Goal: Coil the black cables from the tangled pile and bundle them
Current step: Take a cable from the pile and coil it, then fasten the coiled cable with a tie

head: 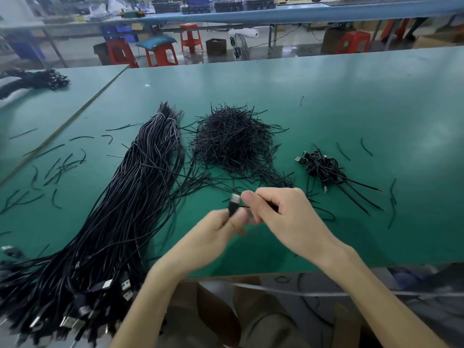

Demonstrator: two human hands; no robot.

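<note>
Two hands meet over the table (351,109). The left hand (221,227) pinches a plug (234,203), likely to keep that cable end steady for coiling. The right hand (283,214) curls its fingers round a thin black strand beside the plug; blur hides what it is. Long cables (135,192) lie left, ties (231,144) in the middle and done bundles (324,168) right, likely so each is easy to reach.
</note>
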